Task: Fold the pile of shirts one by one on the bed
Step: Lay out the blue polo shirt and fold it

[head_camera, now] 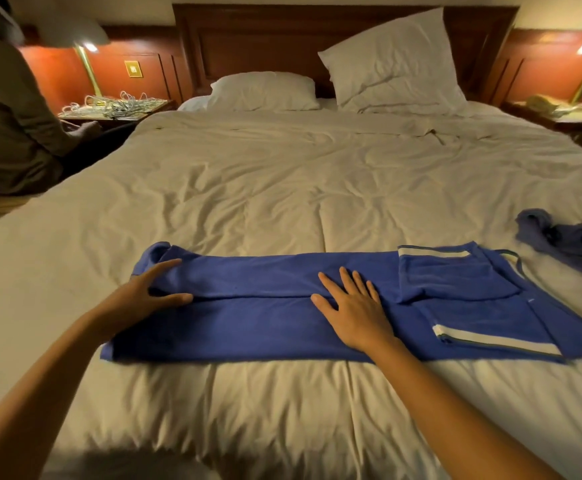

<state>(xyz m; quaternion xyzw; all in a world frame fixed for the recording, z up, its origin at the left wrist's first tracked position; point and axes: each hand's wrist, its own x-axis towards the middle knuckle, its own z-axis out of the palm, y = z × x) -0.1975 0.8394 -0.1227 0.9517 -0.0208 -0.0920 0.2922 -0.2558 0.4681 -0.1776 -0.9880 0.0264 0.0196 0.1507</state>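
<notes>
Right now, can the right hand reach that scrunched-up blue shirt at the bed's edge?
Probably yes. The right hand rests flat on the spread blue shirt, holding nothing; only flat cloth and duvet lie between it and the scrunched-up shirt, though the arm must stretch sideways.

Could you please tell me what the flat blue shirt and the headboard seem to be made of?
The flat blue shirt is probably a soft knit fabric, perhaps cotton, and matte; it lies limp in soft folds. The headboard looks like dark varnished wood, with raised panel mouldings and a slight sheen.
</notes>
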